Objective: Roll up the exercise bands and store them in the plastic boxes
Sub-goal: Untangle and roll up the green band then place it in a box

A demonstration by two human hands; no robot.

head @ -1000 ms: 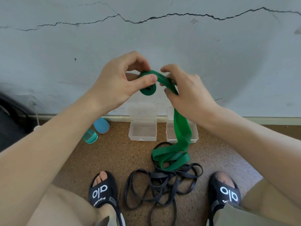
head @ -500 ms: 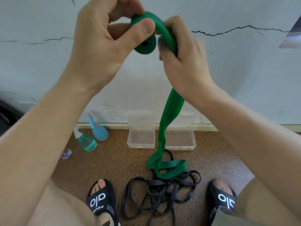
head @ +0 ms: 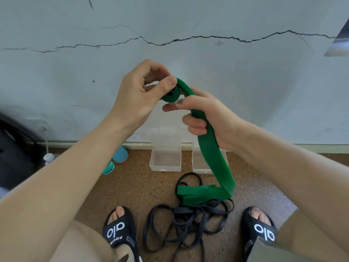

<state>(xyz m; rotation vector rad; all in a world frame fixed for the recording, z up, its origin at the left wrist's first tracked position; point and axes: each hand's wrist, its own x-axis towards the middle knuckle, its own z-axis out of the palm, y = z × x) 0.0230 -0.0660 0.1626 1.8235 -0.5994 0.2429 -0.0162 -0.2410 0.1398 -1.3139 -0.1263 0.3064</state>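
Note:
A green exercise band (head: 211, 154) is partly wound into a small roll at its top end. My left hand (head: 139, 97) pinches that roll between thumb and fingers. My right hand (head: 205, 112) grips the band's loose length just below the roll, fingers curled round it. The rest of the band hangs down and folds onto the floor. A tangle of dark exercise bands (head: 188, 214) lies on the floor between my feet. Two clear plastic boxes, the left box (head: 165, 161) and the right box (head: 200, 163), stand open against the wall, and I see nothing inside them.
A cracked grey wall (head: 188, 53) rises behind the boxes. Blue and teal spray bottles (head: 115, 159) lie on the speckled brown floor to the left, near a dark bag (head: 13, 148). My black sandals (head: 119, 231) flank the dark bands.
Both hands came back down from the raised position of half a second ago. The roll has grown a little, and the hanging length of green band is shorter and swung right.

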